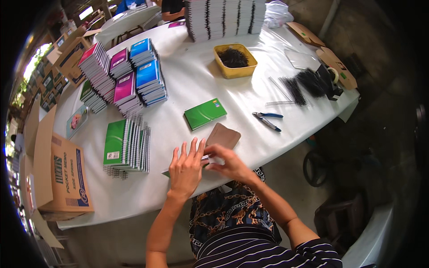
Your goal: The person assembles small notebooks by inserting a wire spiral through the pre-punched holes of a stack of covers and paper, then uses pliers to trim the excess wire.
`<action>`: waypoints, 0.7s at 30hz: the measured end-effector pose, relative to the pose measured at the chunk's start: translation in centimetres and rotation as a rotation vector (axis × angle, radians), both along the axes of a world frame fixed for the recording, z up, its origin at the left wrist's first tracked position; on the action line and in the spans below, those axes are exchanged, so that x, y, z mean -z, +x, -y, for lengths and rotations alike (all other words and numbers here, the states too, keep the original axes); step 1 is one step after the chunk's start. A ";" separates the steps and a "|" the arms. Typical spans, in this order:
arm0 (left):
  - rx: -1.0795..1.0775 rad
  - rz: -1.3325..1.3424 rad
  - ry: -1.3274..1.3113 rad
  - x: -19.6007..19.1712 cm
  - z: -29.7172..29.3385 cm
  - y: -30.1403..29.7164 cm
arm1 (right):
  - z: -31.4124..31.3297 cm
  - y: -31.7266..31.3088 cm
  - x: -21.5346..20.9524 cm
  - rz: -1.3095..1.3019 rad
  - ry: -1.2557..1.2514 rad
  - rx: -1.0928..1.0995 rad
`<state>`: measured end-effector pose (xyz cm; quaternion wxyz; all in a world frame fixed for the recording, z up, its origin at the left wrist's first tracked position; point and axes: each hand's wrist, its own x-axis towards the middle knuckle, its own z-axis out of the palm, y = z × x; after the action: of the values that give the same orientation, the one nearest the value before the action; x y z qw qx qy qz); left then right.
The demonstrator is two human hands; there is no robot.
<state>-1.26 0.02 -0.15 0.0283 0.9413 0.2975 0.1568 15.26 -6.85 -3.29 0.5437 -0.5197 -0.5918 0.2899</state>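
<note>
My left hand (185, 172) lies with its fingers stretched out over a small green-covered notebook (166, 173) near the table's front edge; most of that notebook is hidden. At its right end, the bent fingers of my right hand (227, 163) are drawn together, and what they hold is hidden. Just beyond my hands lies a brown flat pad (224, 136). Past it a green notebook (205, 113) lies flat. Cutting pliers (268, 121) with blue handles rest to the right.
A green spiral notebook stack (115, 145) stands left, with blue (148, 73) and purple stacks behind. A yellow tub (237, 71) holds black wire spirals; more spirals (295, 89) lie at right. An open carton (69, 174) stands left. Tall paper stacks (225, 20) stand far back, near another person.
</note>
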 end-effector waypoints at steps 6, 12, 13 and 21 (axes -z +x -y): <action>0.061 0.064 0.001 -0.4 -0.5 0.0 | -2.0 20.2 -0.9 0.429 0.134 0.659; 0.067 0.071 -0.035 -0.5 -0.4 0.4 | -6.1 32.8 3.1 1.049 0.014 1.046; 0.079 0.077 -0.049 -0.6 -0.4 0.6 | -6.2 33.6 4.0 1.134 0.019 1.079; 0.057 0.074 -0.030 -0.6 -0.5 0.1 | -7.7 30.3 -2.2 0.740 0.350 0.648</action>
<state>-1.17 0.48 0.48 0.0578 0.9425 0.2714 0.1861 45.59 0.87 -1.11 0.4388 -0.6453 -0.5926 -0.1995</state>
